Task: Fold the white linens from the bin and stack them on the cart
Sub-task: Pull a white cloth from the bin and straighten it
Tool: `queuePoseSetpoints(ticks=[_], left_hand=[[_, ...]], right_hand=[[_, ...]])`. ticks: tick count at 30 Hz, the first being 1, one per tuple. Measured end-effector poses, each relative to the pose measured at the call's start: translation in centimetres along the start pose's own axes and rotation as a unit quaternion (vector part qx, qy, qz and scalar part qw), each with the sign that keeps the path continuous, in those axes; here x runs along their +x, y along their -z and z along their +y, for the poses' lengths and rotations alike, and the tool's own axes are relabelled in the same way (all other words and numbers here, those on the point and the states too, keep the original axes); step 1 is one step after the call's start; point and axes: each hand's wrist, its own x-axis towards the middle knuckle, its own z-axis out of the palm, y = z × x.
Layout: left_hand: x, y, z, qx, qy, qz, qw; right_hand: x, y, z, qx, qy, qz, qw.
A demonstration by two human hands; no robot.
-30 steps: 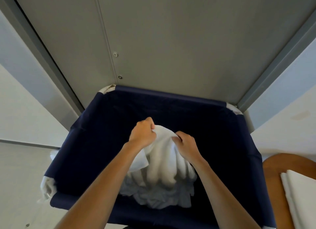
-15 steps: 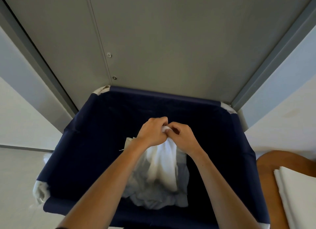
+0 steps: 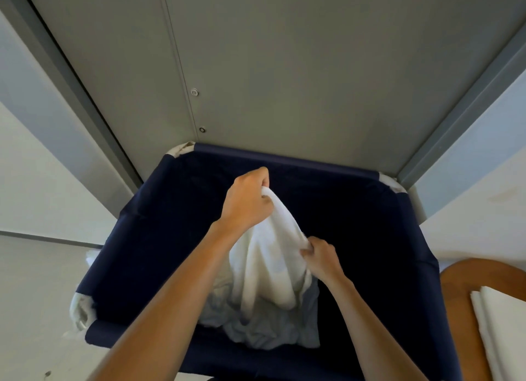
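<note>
From the head view, your left hand (image 3: 247,201) has its fingers clamped on the top of the white linen (image 3: 267,261), lifted above the navy bin (image 3: 159,238). Your right hand (image 3: 320,257) pinches its right edge lower down. The rest of the linen trails into a crumpled heap on the bin floor. Slide your right fingers along that edge to find a corner, then lift until the hem clears the rim. The grey panel (image 3: 284,67) stands close behind the far rim, so draw toward yourself. The open room is at the near right, where a folded stack (image 3: 503,323) lies on the brown surface (image 3: 461,292), likely the cart.
</note>
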Motion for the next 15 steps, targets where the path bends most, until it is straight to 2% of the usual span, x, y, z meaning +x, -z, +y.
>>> queuePoseSetpoints(ticks=[2,5,7,9,10,13,15], left_hand=[[0.1,0.4,-0.4,0.062,0.033,-0.02,0.997],[-0.3,-0.2,-1.0,0.046,0.073,-0.115,0.99],[-1.0,-1.3,-1.2,0.031,0.079,-0.215,0.973],[-1.6,-3.0,-1.4,0.017,0.068,-0.265,0.962],[-1.8,-3.8,-1.4,0.006,0.061,-0.247,0.967],[-1.7,-4.9,-1.7,-0.039,0.041,-0.095,0.994],[-1.1,-5.0,-1.8,-0.038,-0.01,-0.088,0.995]], right_hand=[[-0.1,0.9,-0.3,0.052,0.006,0.062,0.997],[-0.3,2.6,-2.5,0.126,0.047,0.113,0.984],[-0.6,3.5,-4.4,0.195,0.055,0.102,0.974],[-1.0,4.3,-5.9,0.233,0.091,0.09,0.964],[-1.1,4.6,-6.5,0.226,0.124,0.097,0.961],[-1.3,5.2,-7.1,0.199,0.204,0.094,0.954],[-1.3,5.4,-6.9,0.185,0.233,0.085,0.951]])
